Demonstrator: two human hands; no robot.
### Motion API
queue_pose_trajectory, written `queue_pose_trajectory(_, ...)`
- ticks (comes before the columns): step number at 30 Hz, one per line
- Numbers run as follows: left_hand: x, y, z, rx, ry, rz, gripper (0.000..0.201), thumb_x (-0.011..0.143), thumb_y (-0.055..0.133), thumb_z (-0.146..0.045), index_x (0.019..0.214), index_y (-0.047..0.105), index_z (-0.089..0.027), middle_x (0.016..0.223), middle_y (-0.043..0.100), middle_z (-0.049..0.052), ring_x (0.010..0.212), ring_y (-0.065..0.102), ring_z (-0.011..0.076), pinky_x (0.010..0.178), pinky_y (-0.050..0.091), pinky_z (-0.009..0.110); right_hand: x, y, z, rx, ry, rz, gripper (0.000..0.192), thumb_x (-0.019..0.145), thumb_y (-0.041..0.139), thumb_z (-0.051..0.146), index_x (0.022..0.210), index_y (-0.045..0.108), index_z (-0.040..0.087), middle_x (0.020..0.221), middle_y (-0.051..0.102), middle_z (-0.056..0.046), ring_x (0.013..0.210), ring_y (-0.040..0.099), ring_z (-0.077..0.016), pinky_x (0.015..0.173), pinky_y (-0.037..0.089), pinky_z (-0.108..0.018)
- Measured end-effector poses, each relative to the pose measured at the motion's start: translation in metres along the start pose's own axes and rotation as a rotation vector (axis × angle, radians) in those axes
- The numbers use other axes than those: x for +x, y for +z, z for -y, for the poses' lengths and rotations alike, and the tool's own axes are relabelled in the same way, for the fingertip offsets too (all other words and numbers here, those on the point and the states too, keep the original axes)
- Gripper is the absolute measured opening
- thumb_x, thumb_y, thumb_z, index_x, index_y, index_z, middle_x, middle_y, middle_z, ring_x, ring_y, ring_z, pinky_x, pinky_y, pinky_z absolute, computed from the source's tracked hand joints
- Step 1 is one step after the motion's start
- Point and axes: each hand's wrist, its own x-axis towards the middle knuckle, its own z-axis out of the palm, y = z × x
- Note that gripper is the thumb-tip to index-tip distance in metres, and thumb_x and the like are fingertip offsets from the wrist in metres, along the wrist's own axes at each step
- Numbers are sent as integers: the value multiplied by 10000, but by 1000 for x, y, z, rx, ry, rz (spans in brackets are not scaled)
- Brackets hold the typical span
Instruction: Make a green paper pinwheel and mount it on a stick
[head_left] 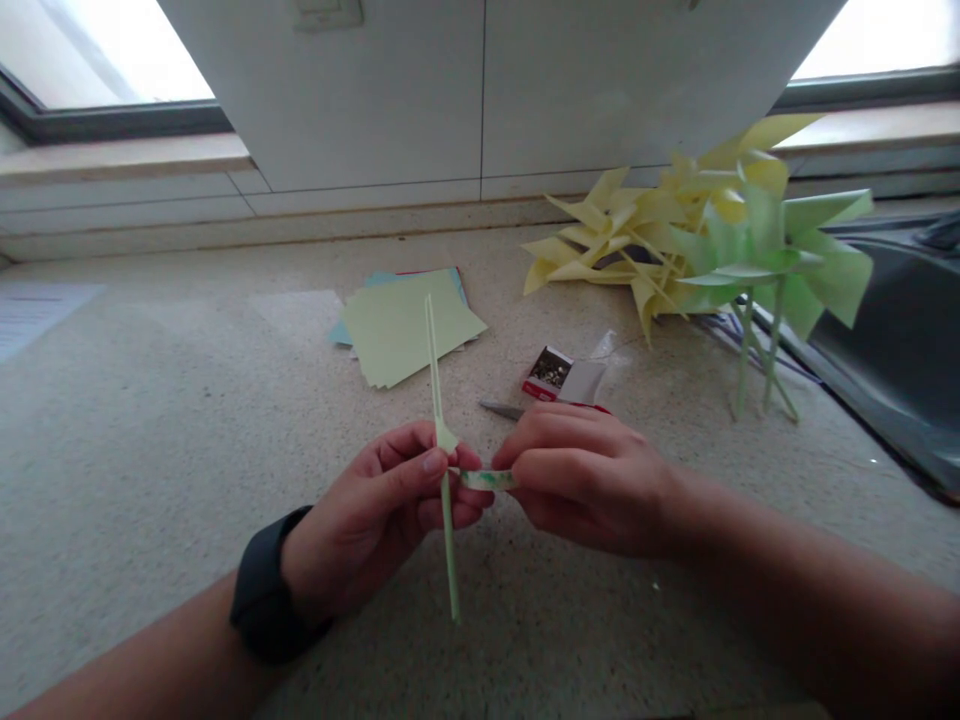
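Note:
My left hand (397, 490), with a dark band on its wrist, pinches a thin pale-green rolled paper stick (450, 560) near its middle. The stick stands nearly upright in view, and a small flap of paper sticks out at its side by the thumb. Between the fingers of my right hand (577, 480) is a small roll of green-patterned tape (486, 480), its edge facing me. The roll sits right against the stick and the left fingertips. Scissors (502, 409) lie just beyond my right hand, their handles partly hidden behind it.
Beyond my hands lies a stack of coloured paper squares (412, 330). An opened small box of metal pins (550, 372) is to its right. Yellow pinwheels (600, 225) and green pinwheels (780, 250) lie at the back right, beside a sink (900, 320). A printed sheet (45, 310) is at far left.

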Motion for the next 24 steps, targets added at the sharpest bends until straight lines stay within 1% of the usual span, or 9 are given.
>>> queue_pose_trajectory(5, 0, 1, 1, 2, -5, 24, 100, 930, 688, -205, 979, 749, -142, 918, 781, 40, 813, 751, 120, 769, 595, 167, 0, -2, 2, -29, -33, -16, 150, 918, 588, 144, 1033, 538, 225, 866, 636, -50, 762, 554, -159, 703, 491, -312)
queue_pose_trajectory(12, 0, -1, 1, 23, -22, 30, 98, 947, 660, -188, 986, 738, -143, 913, 775, 31, 814, 748, 126, 773, 603, 189, 2, 3, 1, 18, 15, -69, 184, 887, 615, 112, 981, 516, 236, 811, 611, -21, 703, 538, -134, 626, 466, -271)
queue_pose_trajectory(16, 1, 0, 1, 29, -34, 47, 89, 947, 658, -186, 974, 729, -139, 897, 776, 35, 833, 755, 140, 785, 608, 202, 4, 4, 3, 42, 21, -132, 196, 875, 627, 88, 965, 521, 226, 812, 615, -21, 712, 548, -131, 646, 483, -274)
queue_pose_trajectory(19, 1, 0, 1, 13, -59, 54, 72, 933, 679, -195, 960, 718, -141, 890, 777, 37, 806, 762, 149, 749, 616, 206, 7, 4, 3, 46, 10, -198, 199, 863, 647, 66, 928, 524, 209, 798, 619, -23, 719, 566, -131, 660, 493, -281)
queue_pose_trajectory(21, 1, 0, 1, 14, -74, 54, 71, 920, 697, -201, 961, 711, -144, 881, 776, 37, 773, 763, 151, 710, 620, 207, 7, 4, 2, 52, 32, -230, 203, 850, 661, 59, 904, 526, 200, 779, 613, -21, 709, 577, -131, 645, 489, -277)
queue_pose_trajectory(24, 0, 0, 0, 31, -59, 35, 96, 914, 708, -203, 994, 714, -151, 871, 779, 36, 778, 772, 165, 704, 626, 209, 5, 4, -2, 72, 118, -229, 203, 832, 690, 82, 881, 528, 194, 774, 612, -24, 686, 581, -129, 611, 475, -266)
